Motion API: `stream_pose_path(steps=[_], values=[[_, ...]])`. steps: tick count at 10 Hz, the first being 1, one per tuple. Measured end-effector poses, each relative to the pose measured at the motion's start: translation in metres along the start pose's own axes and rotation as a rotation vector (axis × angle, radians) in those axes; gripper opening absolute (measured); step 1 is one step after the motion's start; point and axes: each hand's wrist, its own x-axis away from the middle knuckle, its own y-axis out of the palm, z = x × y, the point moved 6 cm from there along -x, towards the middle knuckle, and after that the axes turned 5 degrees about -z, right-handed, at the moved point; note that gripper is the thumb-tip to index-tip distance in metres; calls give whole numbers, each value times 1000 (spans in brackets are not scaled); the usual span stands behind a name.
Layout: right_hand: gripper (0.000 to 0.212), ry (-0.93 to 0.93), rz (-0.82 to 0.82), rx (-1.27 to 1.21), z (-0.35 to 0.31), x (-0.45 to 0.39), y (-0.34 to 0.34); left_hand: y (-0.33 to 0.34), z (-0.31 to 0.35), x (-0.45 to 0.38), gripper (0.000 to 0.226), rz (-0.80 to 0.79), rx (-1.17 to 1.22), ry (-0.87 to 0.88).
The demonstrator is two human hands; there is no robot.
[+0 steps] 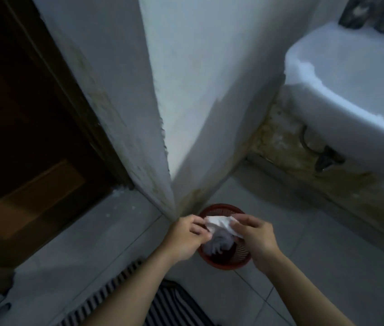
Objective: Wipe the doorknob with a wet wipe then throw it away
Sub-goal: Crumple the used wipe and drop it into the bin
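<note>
**Wet wipe held by both hands above the waste basket**

The right hand (pixel 255 238) pinches the right edge of the wet wipe (pixel 219 223) between thumb and fingertips; the other fingers curl loosely inward. The left hand (pixel 186 238) grips the left edge of the same wipe with its fingertips, the palm turned toward the right hand. Both hands are closed on the wipe, which spans the narrow gap between them as a crumpled white sheet.

The wipe is positioned directly over the open top of a small round red basket (pixel 224 264). The basket stands on the tiled floor (pixel 304 243), close to the outer corner of a white wall (pixel 186 90). Pale crumpled material (pixel 217 243) lies inside the basket, beneath the wipe; whether the wipe touches it cannot be determined.

Both bare forearms extend from the bottom edge of the view toward the basket. A striped mat (pixel 169 309) lies on the floor between and below the forearms.

To the left of the wall corner stands a dark brown wooden door (pixel 21 137). The doorknob is outside the view. To the right, a white sink (pixel 351 90) projects from the wall, with stained, discoloured wall surface beneath it. Two dark framed objects (pixel 372 12) sit on the ledge at the upper right; their details are blurred.
</note>
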Motion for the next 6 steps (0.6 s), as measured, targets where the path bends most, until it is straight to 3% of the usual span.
stream_pose_path(steps=[1,2,4,5,6], values=[[13,75,74,45,48,-46,-24,25,-34,-35,44,-122,-106,-91],[34,113,34,168,73,-65,-35,36,-53,-51,42,-114,-109,-107],[31,230,-24,293,89,-68,-51,37,-49,-48,32,-69,-74,-82],[19,126,-144,497,65,-63,-42,27,-29,-36,30,-69,-103,-54],[21,-20,-251,620,19,-44,-17,5,-1,-15,31,-60,-121,-43]])
